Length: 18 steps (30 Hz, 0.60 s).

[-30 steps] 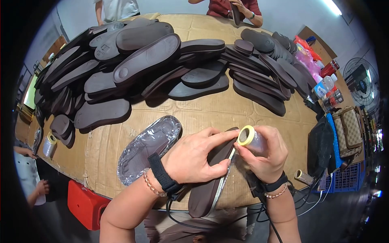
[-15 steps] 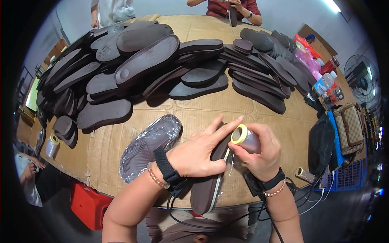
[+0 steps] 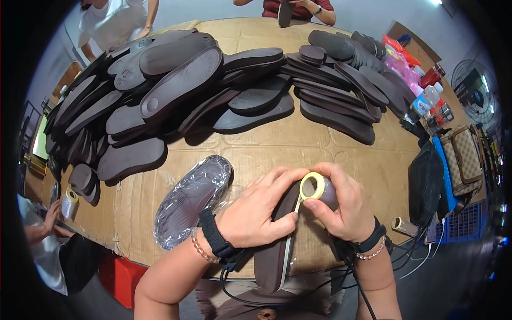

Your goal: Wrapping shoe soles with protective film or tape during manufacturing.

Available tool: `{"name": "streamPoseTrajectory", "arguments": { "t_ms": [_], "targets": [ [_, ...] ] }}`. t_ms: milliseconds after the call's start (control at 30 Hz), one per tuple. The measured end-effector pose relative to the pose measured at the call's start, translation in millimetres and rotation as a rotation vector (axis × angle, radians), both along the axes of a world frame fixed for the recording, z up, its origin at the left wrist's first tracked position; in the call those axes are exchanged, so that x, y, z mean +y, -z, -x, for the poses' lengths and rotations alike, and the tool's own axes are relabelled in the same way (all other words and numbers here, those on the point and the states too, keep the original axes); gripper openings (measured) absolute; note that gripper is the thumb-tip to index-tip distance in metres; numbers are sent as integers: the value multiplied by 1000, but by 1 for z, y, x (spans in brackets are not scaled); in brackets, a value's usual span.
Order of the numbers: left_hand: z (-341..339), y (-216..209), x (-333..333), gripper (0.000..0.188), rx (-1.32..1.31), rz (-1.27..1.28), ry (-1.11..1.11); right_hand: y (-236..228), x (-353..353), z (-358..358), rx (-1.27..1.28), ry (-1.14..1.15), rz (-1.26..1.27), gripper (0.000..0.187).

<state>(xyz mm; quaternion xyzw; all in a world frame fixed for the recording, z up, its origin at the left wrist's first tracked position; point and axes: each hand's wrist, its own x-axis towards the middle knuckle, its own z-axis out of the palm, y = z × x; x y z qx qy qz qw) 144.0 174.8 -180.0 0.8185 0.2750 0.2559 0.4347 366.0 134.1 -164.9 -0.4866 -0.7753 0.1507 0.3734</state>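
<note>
My left hand (image 3: 261, 210) grips a dark brown shoe sole (image 3: 271, 266) with a pale edge, its thumb pressed along that edge. The sole stands tilted at the table's near side, pointing away from me. Closed in my right hand (image 3: 346, 210) is a roll of clear plastic film (image 3: 323, 193) with a yellow-rimmed core. The roll sits against the sole's upper right edge, close to my left fingers. To the left of my left hand lies another brown sole (image 3: 192, 200) wrapped in shiny clear film. My fingers hide the upper part of the held sole.
Piles of dark soles (image 3: 181, 80) span the cardboard-covered table (image 3: 256, 152). Film rolls stand at left (image 3: 69, 204) and lie at right (image 3: 404, 226). A black bag (image 3: 425, 181), bottle (image 3: 426, 100) and cables (image 3: 408, 253) are at right. Other people are at the far side and left.
My right hand has brought the roll slightly left, up against my left fingertips and the sole. A person at the far left has leaned in toward the table.
</note>
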Motion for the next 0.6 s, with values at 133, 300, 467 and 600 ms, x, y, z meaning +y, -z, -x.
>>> {"name": "streamPoseTrajectory", "arguments": {
  "t_ms": [133, 300, 467, 600],
  "targets": [
    [2, 2, 0, 75, 2, -4, 7, 2, 1, 1, 26, 3, -102, 50],
    [3, 3, -1, 78, -9, -10, 10, 7, 2, 4, 4, 76, -147, 52],
    [2, 2, -1, 80, -23, -1, 13, 6, 2, 6, -23, 114, -190, 52],
    [3, 1, -2, 81, -4, 27, 1, 7, 2, 7, -51, 126, -205, 52]
  ]
}}
